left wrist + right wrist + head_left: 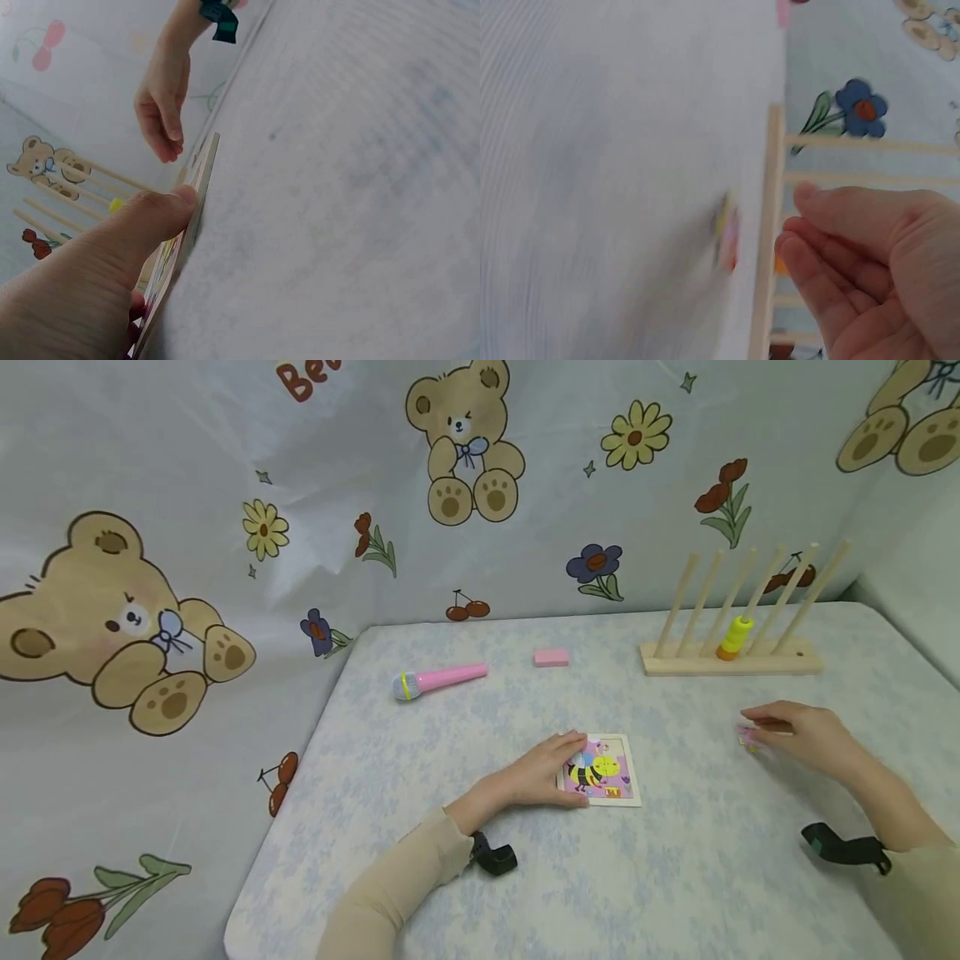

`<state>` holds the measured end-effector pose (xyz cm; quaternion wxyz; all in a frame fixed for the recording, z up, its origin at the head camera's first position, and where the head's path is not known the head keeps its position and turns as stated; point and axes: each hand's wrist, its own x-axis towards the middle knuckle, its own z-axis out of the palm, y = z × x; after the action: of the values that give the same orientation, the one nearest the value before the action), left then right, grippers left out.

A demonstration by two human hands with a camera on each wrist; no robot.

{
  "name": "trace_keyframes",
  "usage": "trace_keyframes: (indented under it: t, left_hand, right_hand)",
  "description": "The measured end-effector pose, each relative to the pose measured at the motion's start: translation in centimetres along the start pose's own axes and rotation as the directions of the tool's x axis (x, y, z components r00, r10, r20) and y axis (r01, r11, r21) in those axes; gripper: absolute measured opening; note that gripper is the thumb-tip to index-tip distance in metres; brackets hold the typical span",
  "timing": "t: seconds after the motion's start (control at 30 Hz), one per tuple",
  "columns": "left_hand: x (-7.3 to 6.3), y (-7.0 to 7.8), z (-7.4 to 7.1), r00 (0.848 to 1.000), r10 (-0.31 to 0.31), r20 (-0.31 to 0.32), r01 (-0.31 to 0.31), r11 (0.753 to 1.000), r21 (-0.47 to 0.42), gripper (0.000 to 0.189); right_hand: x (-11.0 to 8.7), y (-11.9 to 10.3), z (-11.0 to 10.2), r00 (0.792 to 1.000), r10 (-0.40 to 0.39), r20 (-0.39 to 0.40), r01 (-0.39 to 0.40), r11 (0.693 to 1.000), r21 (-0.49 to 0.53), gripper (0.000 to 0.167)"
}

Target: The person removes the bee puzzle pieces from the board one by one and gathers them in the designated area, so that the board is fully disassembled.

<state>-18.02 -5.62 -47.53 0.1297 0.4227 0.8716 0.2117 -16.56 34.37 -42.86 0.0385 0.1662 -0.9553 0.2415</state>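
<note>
A square bee puzzle [597,770] in a white frame lies on the table. My left hand [542,770] grips its left side, the thumb at the near edge and the fingers over the far part. In the left wrist view the left thumb [161,217] presses on the frame edge. To the right, a small pink and yellow puzzle piece [727,234] lies on the table. My right hand [812,739] hovers just beside and above it. Its fingers are loosely bent, and the right wrist view shows a gap between the fingertips and the piece.
At the back right stands a wooden peg rack [731,667] with upright rods and yellow and orange beads [735,637] on one of them. A pink microphone [442,680] and a pink block [551,657] lie at the back. A patterned cloth [337,468] hangs behind the table.
</note>
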Motion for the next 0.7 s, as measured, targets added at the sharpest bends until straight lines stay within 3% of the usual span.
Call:
trace_keyframes:
  t: [0.13, 0.4, 0.57, 0.7]
  left_hand:
    - [-0.1, 0.0, 0.1, 1.0, 0.008, 0.003, -0.008, 1.0, 0.001, 0.094]
    - [0.0, 0.1, -0.1, 1.0, 0.021, -0.001, -0.021, 1.0, 0.018, 0.094]
    - [0.1, 0.0, -0.1, 1.0, 0.025, -0.006, -0.025, 1.0, 0.012, 0.094]
    - [0.1, -0.1, 0.0, 1.0, 0.029, -0.008, -0.029, 0.999, 0.019, 0.093]
  right_hand:
    - [0.3, -3.3, 0.7, 1.0, 0.004, -0.03, 0.001, 0.985, 0.172, 0.035]
    - [1.9, -9.5, 4.5, 0.989, -0.146, 0.027, 0.125, 0.92, 0.372, 0.036]
    - [2.5, -11.2, 7.3, 0.979, -0.187, 0.083, 0.142, 0.913, 0.383, 0.037]
    - [2.6, -11.5, 8.8, 0.979, -0.194, 0.066, 0.167, 0.941, 0.293, 0.038]
